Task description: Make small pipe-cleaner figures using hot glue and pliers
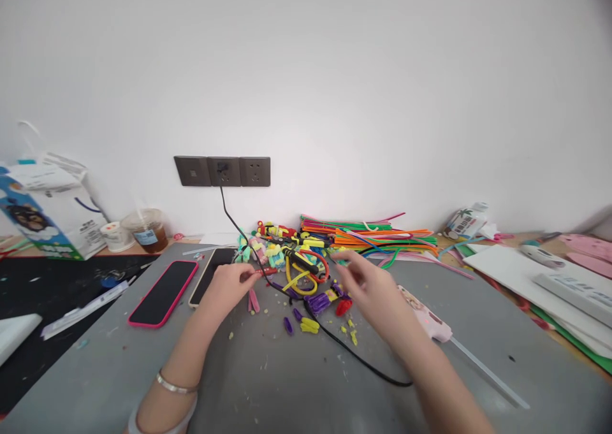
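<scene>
My left hand [235, 282] pinches a short red piece [268, 271], perhaps of pipe cleaner, between thumb and fingertips. To the right, my right hand [366, 287] hovers beside the craft pile with its fingers apart, and I see nothing held in it. Between the hands lie a yellow pipe cleaner loop [302, 282], a purple fuzzy piece [319, 303], a red tuft [343, 307] and small yellow pieces [310, 325]. A pink glue gun [433, 322] with a clear glue stick [490, 371] lies partly behind my right forearm.
A black cable [356, 355] runs from the wall socket [223, 171] across the grey mat. Bundled pipe cleaners [382, 238] lie along the wall. Two phones, one pink-edged [163, 294], rest at left near a drink cup [148, 233]. White boards [540, 287] lie right.
</scene>
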Demonstrator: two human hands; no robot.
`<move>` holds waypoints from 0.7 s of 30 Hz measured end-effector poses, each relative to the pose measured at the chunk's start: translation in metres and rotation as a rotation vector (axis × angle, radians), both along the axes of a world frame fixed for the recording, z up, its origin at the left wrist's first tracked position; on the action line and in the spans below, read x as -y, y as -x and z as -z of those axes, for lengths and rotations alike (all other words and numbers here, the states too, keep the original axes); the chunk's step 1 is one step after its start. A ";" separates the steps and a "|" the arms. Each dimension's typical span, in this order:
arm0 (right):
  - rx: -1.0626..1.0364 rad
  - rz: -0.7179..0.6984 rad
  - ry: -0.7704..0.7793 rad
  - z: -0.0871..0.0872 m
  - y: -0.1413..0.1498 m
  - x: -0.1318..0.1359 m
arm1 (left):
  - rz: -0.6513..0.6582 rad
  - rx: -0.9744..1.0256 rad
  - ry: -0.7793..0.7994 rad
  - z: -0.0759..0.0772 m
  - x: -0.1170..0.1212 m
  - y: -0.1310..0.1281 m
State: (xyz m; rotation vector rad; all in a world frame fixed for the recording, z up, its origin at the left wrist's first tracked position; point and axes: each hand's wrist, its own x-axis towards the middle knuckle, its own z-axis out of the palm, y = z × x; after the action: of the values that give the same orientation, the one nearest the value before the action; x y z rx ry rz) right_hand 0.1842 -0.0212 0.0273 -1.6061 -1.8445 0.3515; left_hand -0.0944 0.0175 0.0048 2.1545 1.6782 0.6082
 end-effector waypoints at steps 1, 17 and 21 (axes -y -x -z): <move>-0.028 0.073 0.014 0.006 -0.022 0.016 | 0.031 0.021 0.073 -0.001 0.003 -0.001; 0.036 0.153 0.338 0.071 -0.107 0.101 | 0.439 0.006 0.146 0.004 0.024 -0.044; 0.060 0.137 0.444 0.057 -0.096 0.085 | 0.443 -0.036 0.175 0.010 0.025 -0.045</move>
State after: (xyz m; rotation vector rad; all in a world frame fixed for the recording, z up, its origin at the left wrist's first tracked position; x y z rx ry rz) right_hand 0.2807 -0.1066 -0.0301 -2.0456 -1.7712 0.6955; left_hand -0.0489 -0.0075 -0.0051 2.3082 1.1579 0.2852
